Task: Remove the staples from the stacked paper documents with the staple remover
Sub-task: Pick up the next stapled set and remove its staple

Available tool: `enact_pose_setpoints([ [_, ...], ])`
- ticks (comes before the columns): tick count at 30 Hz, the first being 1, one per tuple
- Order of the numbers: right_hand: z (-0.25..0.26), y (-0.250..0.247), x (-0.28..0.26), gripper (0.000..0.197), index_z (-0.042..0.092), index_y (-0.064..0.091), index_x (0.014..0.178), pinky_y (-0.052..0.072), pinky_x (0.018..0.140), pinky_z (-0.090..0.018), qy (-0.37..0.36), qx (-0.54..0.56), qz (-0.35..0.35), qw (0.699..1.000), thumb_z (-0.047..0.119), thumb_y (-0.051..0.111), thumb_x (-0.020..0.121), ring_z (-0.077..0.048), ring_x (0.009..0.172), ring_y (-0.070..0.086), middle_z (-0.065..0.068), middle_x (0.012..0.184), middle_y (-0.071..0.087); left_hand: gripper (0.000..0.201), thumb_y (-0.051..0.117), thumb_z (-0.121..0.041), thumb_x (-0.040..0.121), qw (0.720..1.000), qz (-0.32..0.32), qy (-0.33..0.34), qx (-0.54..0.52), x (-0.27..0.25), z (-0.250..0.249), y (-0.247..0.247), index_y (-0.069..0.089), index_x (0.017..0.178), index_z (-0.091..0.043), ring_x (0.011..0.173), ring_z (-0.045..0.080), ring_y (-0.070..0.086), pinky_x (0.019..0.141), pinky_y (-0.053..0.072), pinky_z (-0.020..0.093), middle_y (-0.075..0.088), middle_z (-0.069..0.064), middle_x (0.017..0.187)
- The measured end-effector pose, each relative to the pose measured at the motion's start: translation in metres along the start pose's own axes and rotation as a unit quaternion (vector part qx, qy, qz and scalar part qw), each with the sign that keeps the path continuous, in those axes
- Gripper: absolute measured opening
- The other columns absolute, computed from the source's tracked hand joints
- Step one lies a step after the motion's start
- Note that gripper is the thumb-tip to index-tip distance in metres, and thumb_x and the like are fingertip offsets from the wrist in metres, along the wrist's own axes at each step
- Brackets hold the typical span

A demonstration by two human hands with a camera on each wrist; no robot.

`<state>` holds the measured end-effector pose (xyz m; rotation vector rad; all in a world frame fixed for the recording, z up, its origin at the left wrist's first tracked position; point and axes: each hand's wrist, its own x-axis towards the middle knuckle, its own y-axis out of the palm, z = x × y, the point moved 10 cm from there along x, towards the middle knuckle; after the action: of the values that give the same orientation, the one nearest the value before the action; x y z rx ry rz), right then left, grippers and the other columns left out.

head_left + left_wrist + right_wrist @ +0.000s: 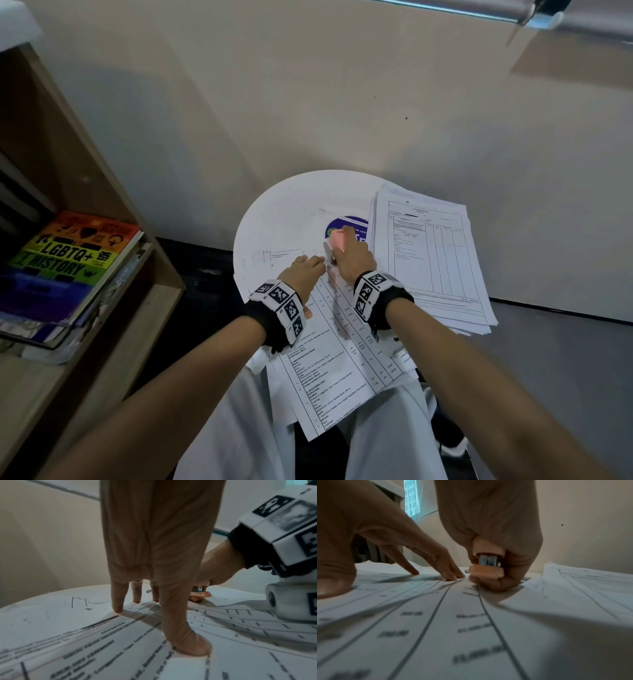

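Head view: your left hand [305, 270] presses spread, straight fingers on the document [342, 359] lying across the round table [274, 212]; your right hand [352, 258] pinches the staple remover [337, 241] at its top corner. Keep the sheet pinned and squeeze slowly, lest the paper tear.

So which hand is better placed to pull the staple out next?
Right. The right hand already grips the pink staple remover down at the document's top corner. The left hand holds no tool; its straight fingers press the paper flat beside it.
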<state>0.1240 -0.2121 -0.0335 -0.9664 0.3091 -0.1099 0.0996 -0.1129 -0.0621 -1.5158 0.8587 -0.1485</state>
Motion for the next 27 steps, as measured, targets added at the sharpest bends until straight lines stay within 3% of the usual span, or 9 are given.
enact_pose_setpoints([
  [4,-0.001,0.001,0.002,0.053,0.013,0.023,0.146,0.043,0.092,-0.042,0.040,0.015,0.003,0.999,0.031,0.041,0.100,-0.039,0.116,0.051,-0.022,0.132,0.048,0.105,0.084,-0.023,0.065,1.000,0.000,0.002,-0.010,0.002,0.001,0.000,0.019,0.147,-0.008,0.144,0.034,0.015,0.116,0.025,0.044,0.016,0.005,0.156],
  [8,-0.007,-0.002,0.003,0.051,0.014,0.024,0.145,0.046,0.090,-0.043,0.070,0.085,-0.024,0.994,0.030,0.042,0.099,-0.040,0.110,0.055,-0.024,0.129,0.050,0.102,0.082,-0.019,0.068,1.000,-0.004,-0.008,-0.015,0.004,0.003,0.004,0.019,0.147,-0.009,0.146,0.032,0.011,0.114,0.028,0.046,0.012,0.002,0.158],
  [12,-0.002,-0.013,0.000,0.052,0.022,0.022,0.146,0.050,0.085,-0.045,0.015,0.034,-0.047,0.998,0.032,0.041,0.099,-0.038,0.102,0.059,-0.020,0.120,0.058,0.103,0.084,-0.026,0.065,1.000,0.006,0.006,-0.009,0.005,0.004,0.004,0.023,0.146,-0.007,0.145,0.032,0.013,0.117,0.024,0.043,0.012,0.004,0.158],
  [16,0.001,-0.021,-0.019,0.051,0.026,0.024,0.145,0.052,0.083,-0.045,-0.060,0.034,-0.040,0.997,0.033,0.044,0.098,-0.034,0.095,0.060,-0.014,0.113,0.060,0.061,0.065,-0.027,0.086,0.995,-0.048,-0.012,-0.087,0.003,0.006,-0.019,0.041,0.138,-0.008,0.135,0.028,0.033,0.110,0.033,0.039,0.035,0.005,0.148],
  [18,-0.001,-0.023,-0.027,0.050,0.028,0.026,0.143,0.053,0.077,-0.039,-0.077,0.063,-0.038,0.994,0.032,0.046,0.097,-0.031,0.088,0.062,-0.012,0.110,0.062,0.042,0.053,-0.022,0.094,0.961,-0.138,-0.040,-0.235,0.002,0.011,-0.037,0.049,0.132,-0.004,0.124,0.028,0.049,0.102,0.042,0.037,0.052,0.013,0.134],
  [21,-0.004,-0.018,-0.034,0.051,0.034,0.024,0.140,0.055,0.073,-0.040,-0.086,0.112,-0.039,0.989,0.034,0.048,0.095,-0.029,0.082,0.064,-0.011,0.106,0.065,0.038,0.055,-0.014,0.093,0.831,-0.244,-0.075,-0.494,-0.004,0.019,-0.048,0.052,0.128,0.001,0.097,0.031,0.064,0.085,0.054,0.037,0.063,0.023,0.113],
  [23,-0.005,-0.015,-0.037,0.049,0.037,0.024,0.137,0.053,0.068,-0.038,-0.083,0.136,-0.039,0.986,0.036,0.047,0.094,-0.029,0.079,0.065,-0.012,0.101,0.067,0.034,0.061,-0.005,0.089,0.760,-0.281,-0.095,-0.578,-0.010,0.021,-0.048,0.056,0.121,0.005,0.077,0.028,0.065,0.069,0.059,0.028,0.065,0.023,0.098],
  [25,-0.005,-0.016,-0.042,0.047,0.037,0.025,0.136,0.051,0.064,-0.036,-0.082,0.150,-0.038,0.984,0.035,0.047,0.095,-0.029,0.076,0.065,-0.012,0.097,0.068,0.029,0.065,0.001,0.084,0.736,-0.309,-0.104,-0.594,-0.013,0.023,-0.048,0.061,0.112,0.007,0.064,0.022,0.062,0.057,0.058,0.019,0.063,0.019,0.086],
  [27,-0.006,-0.018,-0.045,0.047,0.037,0.024,0.136,0.052,0.066,-0.038,-0.077,0.158,-0.037,0.984,0.034,0.047,0.095,-0.028,0.077,0.065,-0.011,0.098,0.067,0.024,0.068,0.001,0.081,0.737,-0.316,-0.106,-0.588,-0.013,0.026,-0.047,0.063,0.104,0.007,0.061,0.023,0.062,0.053,0.057,0.019,0.061,0.022,0.085],
])
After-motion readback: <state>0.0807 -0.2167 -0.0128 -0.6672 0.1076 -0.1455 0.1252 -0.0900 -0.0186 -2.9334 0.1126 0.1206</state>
